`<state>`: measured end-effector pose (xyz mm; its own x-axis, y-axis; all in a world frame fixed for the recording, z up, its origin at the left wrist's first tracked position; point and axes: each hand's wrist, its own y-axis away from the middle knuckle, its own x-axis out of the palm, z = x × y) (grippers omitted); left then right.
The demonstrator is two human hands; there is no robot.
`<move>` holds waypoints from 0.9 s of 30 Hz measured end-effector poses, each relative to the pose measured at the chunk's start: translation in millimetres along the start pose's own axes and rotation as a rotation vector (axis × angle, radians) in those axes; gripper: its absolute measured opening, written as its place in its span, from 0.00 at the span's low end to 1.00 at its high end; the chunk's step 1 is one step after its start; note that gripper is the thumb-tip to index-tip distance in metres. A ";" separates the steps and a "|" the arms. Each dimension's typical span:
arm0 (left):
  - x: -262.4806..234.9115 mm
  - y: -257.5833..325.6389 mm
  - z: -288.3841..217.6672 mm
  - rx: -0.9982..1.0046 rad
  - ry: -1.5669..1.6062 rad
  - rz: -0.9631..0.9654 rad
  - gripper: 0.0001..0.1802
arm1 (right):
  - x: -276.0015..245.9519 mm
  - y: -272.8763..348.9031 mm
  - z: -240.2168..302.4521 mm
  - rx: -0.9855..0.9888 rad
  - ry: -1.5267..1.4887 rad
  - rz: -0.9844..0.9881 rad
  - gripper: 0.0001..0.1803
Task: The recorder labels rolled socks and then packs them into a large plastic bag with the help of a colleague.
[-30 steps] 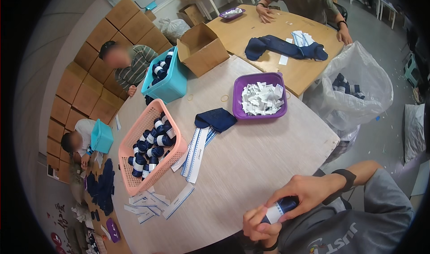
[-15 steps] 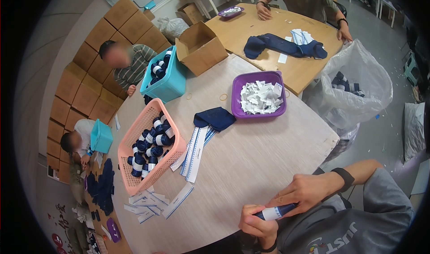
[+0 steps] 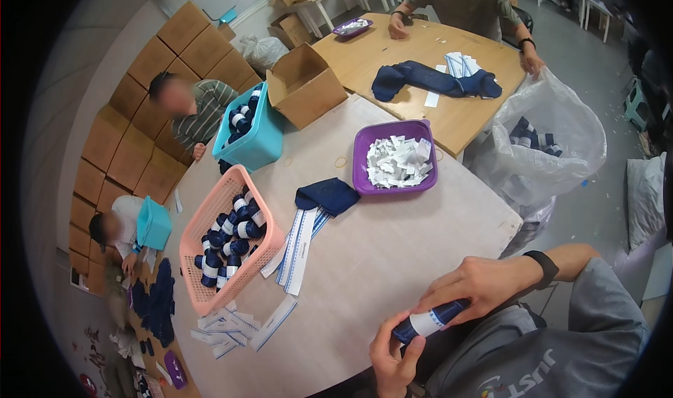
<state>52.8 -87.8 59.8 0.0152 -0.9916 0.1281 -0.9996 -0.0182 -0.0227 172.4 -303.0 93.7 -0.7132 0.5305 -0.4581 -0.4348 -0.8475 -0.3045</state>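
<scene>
Between my two hands, over the near right edge of the table, is a rolled navy cloth [image 3: 429, 321] with a white and blue paper band round its middle. My left hand [image 3: 394, 356] grips the lower left end, thumb on the near side and fingers on the far side. My right hand [image 3: 484, 284] is wrapped over the upper right end, fingers along the top. A folded navy cloth [image 3: 327, 196] lies mid-table on long paper strips [image 3: 300, 252]. More paper strips [image 3: 231, 330] are spread loose towards the left edge.
A pink basket [image 3: 275, 247] and a turquoise bin [image 3: 270, 142] hold banded navy rolls. A purple tub [image 3: 429, 182] holds white paper pieces. An open carton [image 3: 308, 93] stands behind. Across the tables, a person holds a clear plastic bag [image 3: 561, 166]; others work at left.
My left fingers have shifted on the roll, with the thumb now lifted to its near side. More of the roll and its band shows. The whole view has moved slightly.
</scene>
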 end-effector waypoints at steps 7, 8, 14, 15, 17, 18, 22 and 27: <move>20.0 -11.1 30.2 0.338 -0.239 -0.073 0.38 | -9.6 19.7 2.8 0.108 -0.036 -0.164 0.24; 21.9 -12.3 36.4 0.343 -0.234 -0.060 0.38 | -10.6 22.5 2.7 0.112 -0.026 -0.174 0.24; 42.9 -32.4 43.7 0.411 -0.357 0.097 0.48 | -17.1 46.6 0.2 0.126 0.159 -0.193 0.26; 52.7 -33.7 33.5 0.417 -0.292 0.088 0.48 | -15.5 53.1 -4.1 0.105 0.172 -0.254 0.26; 62.8 -35.8 23.6 0.436 -0.201 0.111 0.48 | -21.5 65.8 -2.9 0.101 0.222 -0.333 0.25; 53.2 -34.2 26.6 0.411 -0.283 0.085 0.47 | -27.8 70.7 -0.2 0.122 0.193 -0.396 0.24; 24.8 -28.6 38.3 0.301 -0.476 -0.013 0.41 | -69.4 107.3 7.4 0.268 0.305 -0.684 0.15; 1.7 -25.7 55.3 0.271 -0.514 -0.093 0.24 | -148.2 173.2 -11.9 0.086 1.171 -1.204 0.11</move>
<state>79.9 -96.1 5.7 0.1799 -0.9177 -0.3541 -0.9526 -0.0729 -0.2953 209.4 -528.2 98.9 0.7718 0.5256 -0.3579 -0.4455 0.0453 -0.8941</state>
